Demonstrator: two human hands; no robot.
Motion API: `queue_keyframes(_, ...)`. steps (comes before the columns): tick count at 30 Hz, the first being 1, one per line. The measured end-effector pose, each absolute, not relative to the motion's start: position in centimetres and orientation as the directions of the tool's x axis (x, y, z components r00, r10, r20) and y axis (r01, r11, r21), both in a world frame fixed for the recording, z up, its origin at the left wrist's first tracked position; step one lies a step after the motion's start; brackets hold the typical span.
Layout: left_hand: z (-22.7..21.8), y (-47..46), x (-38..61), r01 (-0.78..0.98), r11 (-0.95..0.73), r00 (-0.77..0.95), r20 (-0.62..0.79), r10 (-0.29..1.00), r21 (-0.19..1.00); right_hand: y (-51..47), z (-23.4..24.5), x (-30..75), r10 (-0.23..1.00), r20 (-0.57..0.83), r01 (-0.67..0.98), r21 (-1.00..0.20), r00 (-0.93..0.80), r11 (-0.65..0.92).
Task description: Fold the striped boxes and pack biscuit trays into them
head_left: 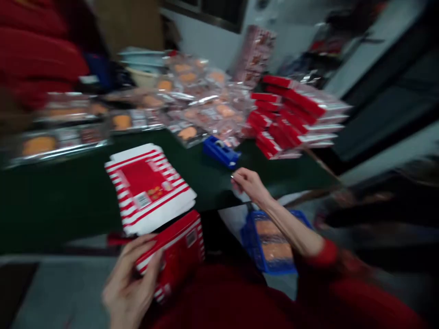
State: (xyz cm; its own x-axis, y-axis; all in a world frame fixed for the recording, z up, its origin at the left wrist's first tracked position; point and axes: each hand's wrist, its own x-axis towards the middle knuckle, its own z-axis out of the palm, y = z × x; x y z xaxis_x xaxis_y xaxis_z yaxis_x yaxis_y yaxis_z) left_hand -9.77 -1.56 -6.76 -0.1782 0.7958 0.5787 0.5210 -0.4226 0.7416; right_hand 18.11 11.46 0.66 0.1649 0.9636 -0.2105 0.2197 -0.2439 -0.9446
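My left hand [130, 281] grips a red and white striped box [176, 253] low in front of me, fingers wrapped round its near end. A stack of flat striped cartons [149, 187] lies on the dark green table [51, 201] just above that box. My right hand [249, 184] reaches out over the table edge, fingers pinched together on something small that I cannot make out. A blue tape dispenser [221, 151] sits on the table a little beyond my right hand. The view is smeared by motion.
Several clear packs of orange food [192, 103] cover the back of the table. Stacked red boxes [291, 119] stand at the right. A blue crate [270, 244] with orange packs sits below my right forearm. A person in red [34, 50] is at the far left.
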Motion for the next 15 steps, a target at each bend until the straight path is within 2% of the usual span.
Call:
queue_keyframes(2, -4.8, -1.4, -8.6, 0.561, -0.45, -0.192, 0.638, 0.746, 0.695, 8.0, 0.6, 16.2, 0.976, -0.206, 0.157, -0.969, -0.068, -0.193)
queue_keyframes(3, -4.1, -1.4, -8.1, 0.595, -0.452, -0.203, 0.668, 0.716, 0.664, 6.5, 0.5, 15.2, 0.956, -0.197, 0.052, -0.98, -0.219, -0.19)
queue_keyframes(6, -3.1, -1.9, -6.8, 0.704, -0.458, -0.157, 0.748, 0.645, 0.543, 3.0, 0.6, 12.6, 0.855, -0.226, -0.194, -0.917, -0.466, -0.348)
queue_keyframes(10, -3.2, -2.7, -5.6, 0.726, -0.469, -0.119, 0.763, 0.635, 0.503, 2.0, 0.4, 10.4, 0.802, -0.29, -0.325, -0.802, -0.522, -0.501)
queue_keyframes(15, -3.9, -2.9, -4.5, 0.751, -0.481, -0.052, 0.767, 0.64, 0.453, 2.5, 0.0, 10.7, 0.786, -0.37, -0.302, -0.775, -0.496, -0.555)
